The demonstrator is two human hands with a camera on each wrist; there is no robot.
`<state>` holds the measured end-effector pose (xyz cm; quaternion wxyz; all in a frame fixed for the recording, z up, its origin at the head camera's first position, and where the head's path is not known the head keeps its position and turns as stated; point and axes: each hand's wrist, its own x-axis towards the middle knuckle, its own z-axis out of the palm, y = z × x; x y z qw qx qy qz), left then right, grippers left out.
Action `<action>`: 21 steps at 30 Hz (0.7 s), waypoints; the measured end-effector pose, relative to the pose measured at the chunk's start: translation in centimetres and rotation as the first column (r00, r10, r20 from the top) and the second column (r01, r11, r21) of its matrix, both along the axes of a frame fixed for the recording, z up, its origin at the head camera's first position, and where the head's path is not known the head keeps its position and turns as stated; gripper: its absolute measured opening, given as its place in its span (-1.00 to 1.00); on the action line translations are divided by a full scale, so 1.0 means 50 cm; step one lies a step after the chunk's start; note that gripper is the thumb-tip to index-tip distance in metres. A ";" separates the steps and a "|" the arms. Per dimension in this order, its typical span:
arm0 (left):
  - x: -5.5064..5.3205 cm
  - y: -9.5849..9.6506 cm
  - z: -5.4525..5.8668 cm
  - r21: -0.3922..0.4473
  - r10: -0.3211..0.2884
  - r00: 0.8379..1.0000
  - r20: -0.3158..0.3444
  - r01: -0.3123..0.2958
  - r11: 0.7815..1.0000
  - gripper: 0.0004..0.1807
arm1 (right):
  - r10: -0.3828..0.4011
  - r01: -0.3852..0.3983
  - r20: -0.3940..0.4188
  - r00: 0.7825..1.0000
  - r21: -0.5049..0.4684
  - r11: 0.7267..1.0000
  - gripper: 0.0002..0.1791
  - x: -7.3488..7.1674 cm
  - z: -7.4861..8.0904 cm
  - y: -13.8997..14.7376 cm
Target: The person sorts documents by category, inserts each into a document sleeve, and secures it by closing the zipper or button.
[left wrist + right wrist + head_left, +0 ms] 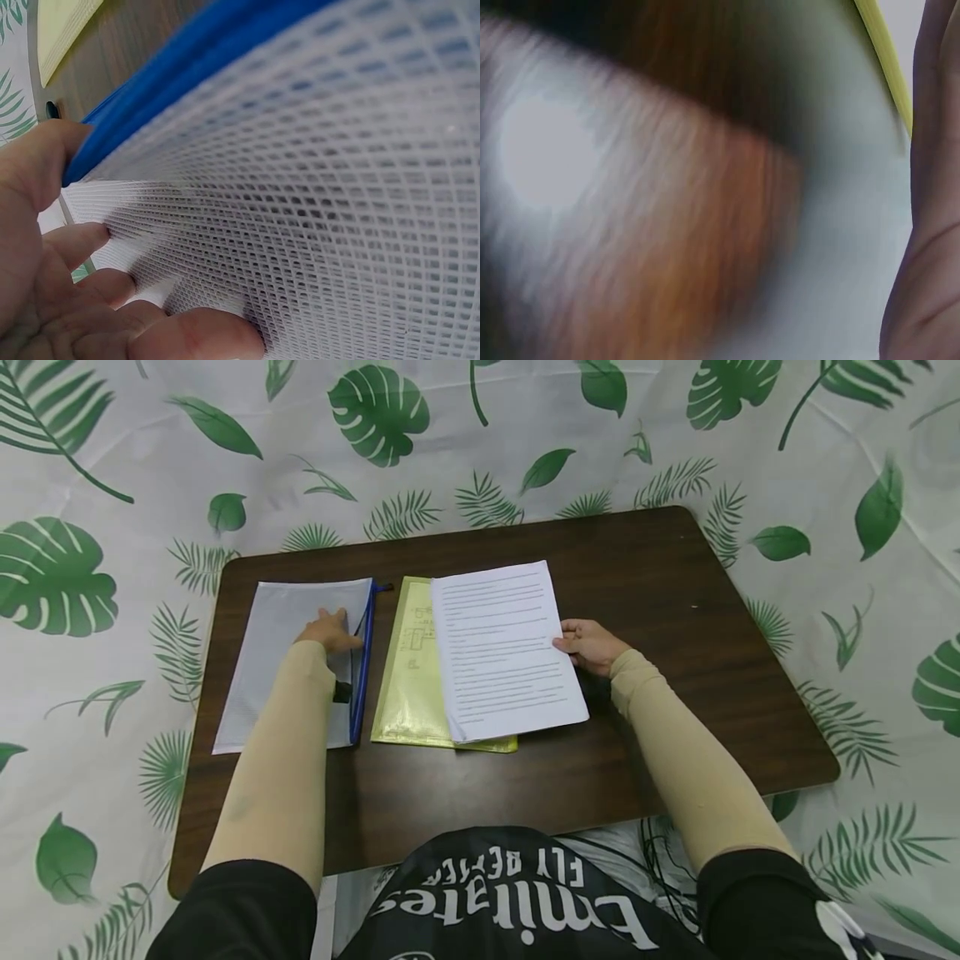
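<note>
A white mesh zipper pouch with a blue zipper edge lies at the left of the table. My left hand is on its right part. In the left wrist view the thumb goes behind the blue edge while the fingers press against the mesh. To the right, printed sheets of paper overlap a shiny yellow envelope. My right hand pinches the sheets at their right edge, thumb on top. The right wrist view is mostly blurred, with part of the palm showing.
Everything lies on a dark brown wooden table with rounded corners. A leaf-patterned white cloth surrounds it. Black cables hang below the front edge, beside the person's dark shirt.
</note>
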<state>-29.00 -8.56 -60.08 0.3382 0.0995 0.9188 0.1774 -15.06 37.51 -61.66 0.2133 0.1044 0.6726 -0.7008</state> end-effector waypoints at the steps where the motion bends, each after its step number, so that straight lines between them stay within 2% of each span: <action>1: 0.001 0.000 0.001 0.003 0.003 1.000 -0.002 -0.003 1.000 -0.03 | 0.007 -0.007 0.000 1.000 -0.004 1.000 -0.58 -0.002 0.000 -0.005; 7: 0.004 0.000 0.006 0.017 0.012 1.000 -0.012 -0.012 1.000 -0.03 | 0.032 -0.032 -0.006 0.999 -0.012 0.999 -0.56 -0.011 0.003 -0.029; 21: 0.005 0.001 0.000 0.035 0.045 0.999 -0.011 -0.045 0.998 -0.05 | 0.042 -0.042 0.000 0.999 -0.026 0.999 -0.59 -0.033 -0.002 -0.075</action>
